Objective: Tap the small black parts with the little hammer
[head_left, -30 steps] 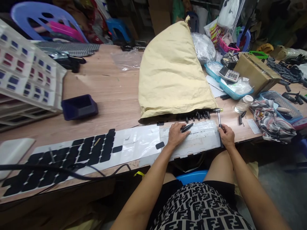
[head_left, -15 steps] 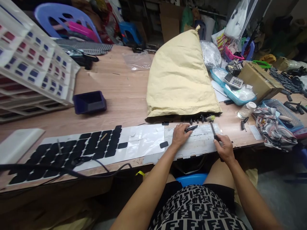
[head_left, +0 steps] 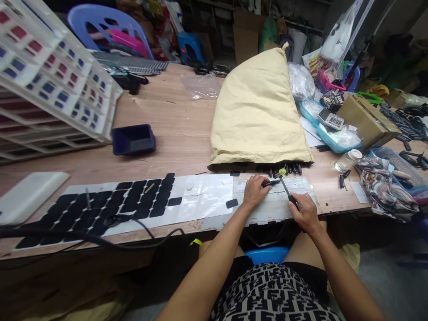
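My left hand [head_left: 257, 191] is closed round the near end of a slim black piece [head_left: 270, 183], holding it down on a grey-white board [head_left: 264, 209] at the table's front edge. In my right hand [head_left: 306, 213] is a small hammer [head_left: 288, 192] with a dark grip, a metal shaft and a yellowish head. The hammer's head is over or beside the far tip of the black piece; whether they touch I cannot tell. Several small black parts [head_left: 294, 169] lie just beyond, along the front of a pale yellow sack [head_left: 259, 111].
A white sheet with black stickers [head_left: 203, 191] stretches leftward, crossed by a dark cable [head_left: 100, 239]. Farther left are a purple tray [head_left: 133, 140] and a white crate [head_left: 83, 98]. At right stand a lidded jar [head_left: 347, 160], a bundled cloth [head_left: 384, 187] and a cardboard box [head_left: 366, 120].
The hammer has swung left and down, its head coming from right of the black piece to its tip. My left hand keeps its hold. The whole view has shifted slightly.
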{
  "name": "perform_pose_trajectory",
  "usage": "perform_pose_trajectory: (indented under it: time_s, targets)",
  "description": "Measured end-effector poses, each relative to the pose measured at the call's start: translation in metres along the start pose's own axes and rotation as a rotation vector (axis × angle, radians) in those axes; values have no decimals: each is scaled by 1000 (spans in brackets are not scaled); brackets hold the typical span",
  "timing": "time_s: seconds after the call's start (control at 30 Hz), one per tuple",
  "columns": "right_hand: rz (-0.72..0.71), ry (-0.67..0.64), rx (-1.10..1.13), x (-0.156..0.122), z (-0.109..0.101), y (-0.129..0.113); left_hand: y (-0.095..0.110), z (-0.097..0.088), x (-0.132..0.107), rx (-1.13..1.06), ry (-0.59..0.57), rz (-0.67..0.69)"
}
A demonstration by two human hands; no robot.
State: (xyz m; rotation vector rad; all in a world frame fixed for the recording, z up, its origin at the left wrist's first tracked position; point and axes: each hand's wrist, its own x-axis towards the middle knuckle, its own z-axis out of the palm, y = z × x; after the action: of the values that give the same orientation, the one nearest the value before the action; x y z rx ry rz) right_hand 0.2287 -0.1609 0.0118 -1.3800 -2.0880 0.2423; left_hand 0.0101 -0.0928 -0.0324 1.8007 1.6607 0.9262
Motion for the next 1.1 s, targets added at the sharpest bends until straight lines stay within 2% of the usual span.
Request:
perform_pose_trajectory:
  time_s: [0.13, 0.37, 0.5, 0.6, 0.77, 0.87, 0.97, 1.03, 1.1]
  targets:
    - [26, -55, 2, -2, 1, 0, 2, -1, 0, 6, -2, -9]
    - [-36, -56, 29, 0, 2, -9, 1, -1, 1, 1, 7, -14]
    - [-8, -79, 52, 0, 2, -6, 1, -1, 1, -1, 2, -13]
    - [102, -14, 89, 3, -5, 12, 0, 0, 0, 0, 8, 2]
    - [431, 185, 107, 13, -17, 64, -2, 3, 2, 27, 4, 0]
    - [562, 248, 268, 14, -14, 89, 0, -1, 4, 38, 0, 19]
    - [576, 253, 329, 11, -9, 99, 7, -7, -14, 9, 3, 137]
    - [563, 241, 302, 9, -7, 101, 12, -9, -44, 15, 8, 295]
    - [560, 233, 285, 8, -6, 102, 13, -8, -83, 60, 4, 482]
